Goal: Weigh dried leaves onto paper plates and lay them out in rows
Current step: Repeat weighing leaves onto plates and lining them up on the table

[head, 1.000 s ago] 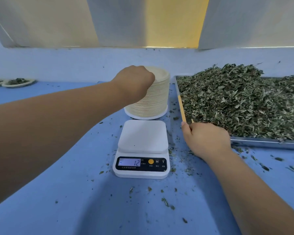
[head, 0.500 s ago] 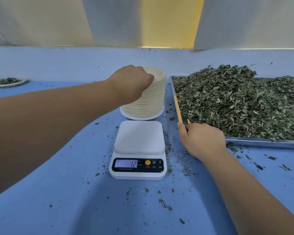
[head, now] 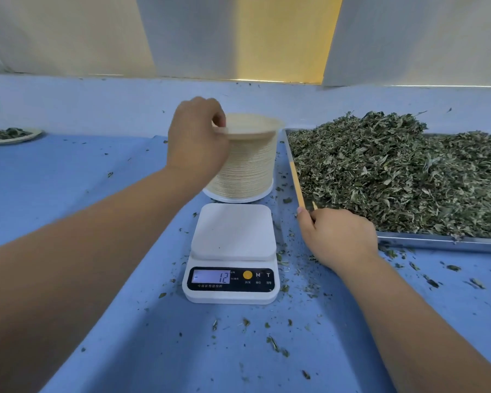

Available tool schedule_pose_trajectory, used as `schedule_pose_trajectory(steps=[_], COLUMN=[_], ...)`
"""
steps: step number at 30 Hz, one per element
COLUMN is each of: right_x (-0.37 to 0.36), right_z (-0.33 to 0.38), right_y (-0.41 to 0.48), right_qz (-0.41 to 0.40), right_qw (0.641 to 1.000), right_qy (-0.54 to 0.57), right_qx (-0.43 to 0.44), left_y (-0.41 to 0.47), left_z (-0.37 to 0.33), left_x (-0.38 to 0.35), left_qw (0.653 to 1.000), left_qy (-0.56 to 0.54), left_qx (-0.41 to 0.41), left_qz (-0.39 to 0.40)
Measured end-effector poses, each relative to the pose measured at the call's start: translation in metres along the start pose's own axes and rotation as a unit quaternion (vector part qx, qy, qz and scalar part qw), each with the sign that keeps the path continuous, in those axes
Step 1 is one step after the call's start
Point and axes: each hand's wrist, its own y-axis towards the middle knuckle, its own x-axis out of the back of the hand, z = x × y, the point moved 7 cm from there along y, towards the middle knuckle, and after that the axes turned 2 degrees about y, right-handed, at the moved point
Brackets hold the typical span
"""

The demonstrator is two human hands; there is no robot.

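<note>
Leaf crumbs [head: 272,343] are littering the blue table [head: 68,180] around a white scale [head: 233,251]. Right of it, the right hand [head: 338,236] is gripping a wooden stick [head: 296,180] at the tray [head: 437,242] heaped with dried leaves [head: 394,171]. Beyond, the left hand [head: 196,140] is pinching the top paper plate [head: 250,127] above the stack [head: 244,168]. A filled plate [head: 12,134] is sitting far left.

Lit brightly, evenly from overhead. Softly shadowed at near centre of blue table [head: 68,194]. Motion-blurred at raised paper plate [head: 250,127]. Bowed toward edges by wide-angle lens. Crisp at scale display [head: 210,277].
</note>
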Motion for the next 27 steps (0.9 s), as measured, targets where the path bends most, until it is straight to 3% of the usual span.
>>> schedule_pose_trajectory(steps=[4, 7, 9, 12, 17, 22, 27], right_x=[0.01, 0.019, 0.023, 0.027, 0.023, 0.018, 0.023], right_z=[-0.001, 0.005, 0.014, 0.031, 0.049, 0.048, 0.045], right_y=[-0.001, -0.006, -0.01, -0.017, -0.02, -0.02, -0.021], right_qz=[-0.068, -0.116, -0.116, -0.093, -0.038, -0.073, -0.078], right_qw=[0.992, 0.951, 0.931, 0.934, 0.943, 0.942, 0.941], right_qy=[0.104, 0.285, 0.346, 0.335, 0.298, 0.297, 0.28], right_qx=[-0.007, 0.001, 0.017, 0.082, 0.143, 0.14, 0.174], left_y=[-0.055, -0.079, -0.09, -0.099, -0.11, -0.123, -0.128], left_z=[-0.004, 0.012, 0.024, 0.045, 0.098, 0.112, 0.124], left_x=[0.005, 0.004, 0.004, 0.001, -0.007, -0.019, -0.021], left_qw=[0.99, 0.985, 0.979, 0.966, 0.915, 0.89, 0.891], left_qy=[-0.121, -0.166, -0.201, -0.256, -0.345, -0.357, -0.327], left_qx=[-0.054, -0.031, -0.023, 0.017, 0.181, 0.218, 0.266], left_qz=[-0.046, -0.039, -0.024, 0.027, 0.108, 0.179, 0.168])
